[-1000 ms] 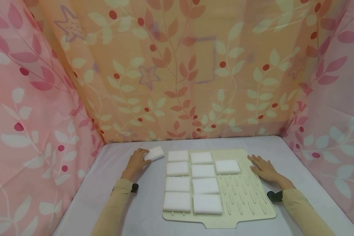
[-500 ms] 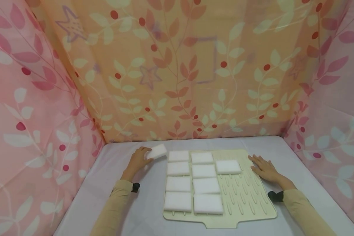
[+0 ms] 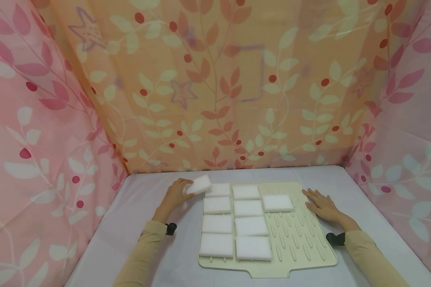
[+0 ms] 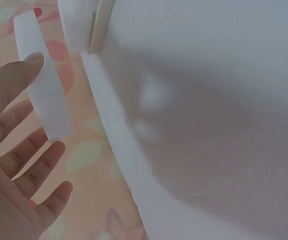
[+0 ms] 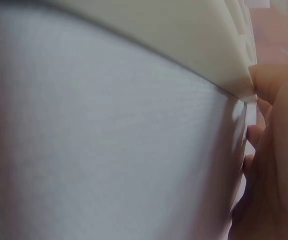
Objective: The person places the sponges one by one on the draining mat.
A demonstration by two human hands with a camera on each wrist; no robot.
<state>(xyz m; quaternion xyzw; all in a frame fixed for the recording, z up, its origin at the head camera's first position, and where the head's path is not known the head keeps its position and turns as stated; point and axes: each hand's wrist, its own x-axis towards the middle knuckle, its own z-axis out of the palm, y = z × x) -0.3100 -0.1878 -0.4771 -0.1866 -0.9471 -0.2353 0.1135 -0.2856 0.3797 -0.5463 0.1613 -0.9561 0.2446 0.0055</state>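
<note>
The left hand (image 3: 174,196) pinches a white sponge (image 3: 199,185) by its short end, thumb against fingers, just beside the mat (image 3: 301,239); it looks light, soft and squashy.

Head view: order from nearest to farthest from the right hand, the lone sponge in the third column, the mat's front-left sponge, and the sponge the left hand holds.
From the right hand:
1. Lone sponge, just left of it.
2. Front-left sponge, mat's near-left corner.
3. Held sponge, in the left hand, past the mat's far-left corner.
</note>
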